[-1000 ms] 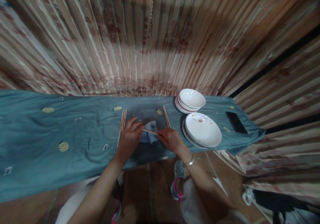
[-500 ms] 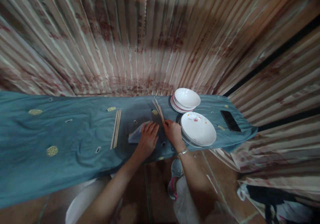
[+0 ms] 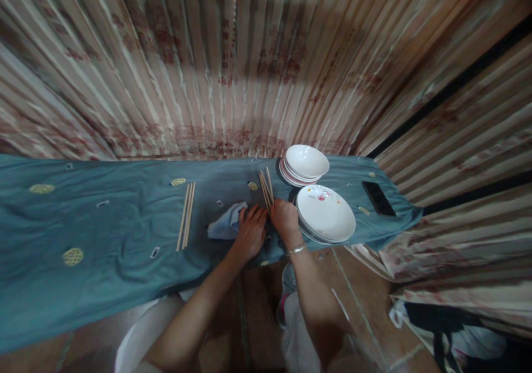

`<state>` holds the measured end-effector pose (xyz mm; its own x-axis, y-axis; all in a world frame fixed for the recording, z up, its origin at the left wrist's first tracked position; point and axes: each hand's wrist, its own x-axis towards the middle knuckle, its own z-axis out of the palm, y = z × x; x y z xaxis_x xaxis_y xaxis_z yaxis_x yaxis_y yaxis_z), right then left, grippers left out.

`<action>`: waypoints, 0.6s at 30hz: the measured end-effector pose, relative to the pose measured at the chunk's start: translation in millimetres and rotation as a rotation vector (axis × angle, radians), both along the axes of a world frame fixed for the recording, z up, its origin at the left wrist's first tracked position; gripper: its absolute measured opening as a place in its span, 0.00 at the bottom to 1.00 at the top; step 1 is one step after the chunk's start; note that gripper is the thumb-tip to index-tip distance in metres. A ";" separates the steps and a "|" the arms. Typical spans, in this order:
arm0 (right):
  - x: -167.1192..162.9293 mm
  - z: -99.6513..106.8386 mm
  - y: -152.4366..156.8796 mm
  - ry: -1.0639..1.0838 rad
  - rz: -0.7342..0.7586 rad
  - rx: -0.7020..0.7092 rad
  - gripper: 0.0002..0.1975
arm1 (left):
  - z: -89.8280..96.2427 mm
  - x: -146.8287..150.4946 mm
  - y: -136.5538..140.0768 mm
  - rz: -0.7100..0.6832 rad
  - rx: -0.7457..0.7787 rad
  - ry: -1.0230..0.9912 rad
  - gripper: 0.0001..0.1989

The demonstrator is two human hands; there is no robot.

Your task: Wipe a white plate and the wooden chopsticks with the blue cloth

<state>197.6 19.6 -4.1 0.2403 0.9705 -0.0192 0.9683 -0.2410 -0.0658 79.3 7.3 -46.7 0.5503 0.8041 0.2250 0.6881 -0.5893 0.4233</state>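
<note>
My right hand [image 3: 285,219] is closed round the lower ends of several thin wooden chopsticks [image 3: 265,189], whose upper ends fan out a little toward the back of the table. Just left of it, my left hand [image 3: 251,232] grips the right end of a crumpled light blue cloth [image 3: 225,223]; its fingertips come close to the lower part of the chopsticks. Part of the cloth is hidden under the fingers. Further left, 3 more chopsticks [image 3: 188,212] lie side by side on the table.
Right of my right hand stands a stack of white flowered plates [image 3: 326,212], with a stack of white bowls [image 3: 307,161] behind it. A black phone [image 3: 378,198] lies near the right end. A teal patterned tablecloth [image 3: 124,218] covers the table, and pleated curtains [image 3: 199,73] hang behind.
The cloth has bunched up from a flatter fold under my left hand. The chopsticks in my right hand have spread apart and tilted more upright. The view has shifted slightly.
</note>
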 end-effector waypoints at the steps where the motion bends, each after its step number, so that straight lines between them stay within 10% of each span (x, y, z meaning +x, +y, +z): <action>1: -0.2 0.6 0.3 0.004 -0.001 0.002 0.13 | 0.8 0.2 -0.2 -0.005 -0.010 0.000 0.23; 18: -1.2 4.6 1.1 0.039 -0.039 -0.039 0.13 | 5.1 4.2 0.8 -0.025 -0.057 -0.002 0.25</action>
<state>196.5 20.7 0.6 0.2760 0.9588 -0.0673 0.9550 -0.2815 -0.0935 83.5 8.1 -41.6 0.5697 0.8018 0.1804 0.6726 -0.5810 0.4583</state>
